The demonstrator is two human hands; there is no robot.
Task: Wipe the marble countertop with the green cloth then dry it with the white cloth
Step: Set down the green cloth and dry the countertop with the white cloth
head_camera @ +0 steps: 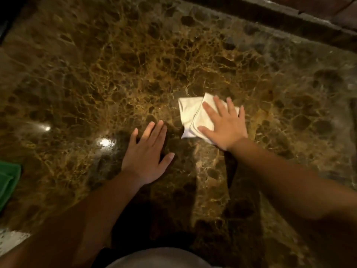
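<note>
A brown, gold-veined marble countertop (119, 70) fills the view. My right hand (224, 123) lies flat with fingers spread on a folded white cloth (190, 111) near the middle of the counter, pressing it onto the stone. My left hand (147, 153) rests palm down on the bare marble just left of the cloth, fingers apart, holding nothing. A green cloth (8, 180) lies at the far left edge, partly cut off by the frame and away from both hands.
A dark raised ledge (289, 18) runs along the counter's back right side. Bright light reflections (105, 142) shine on the stone left of my left hand. A pale speckled patch (11, 238) shows at the lower left corner.
</note>
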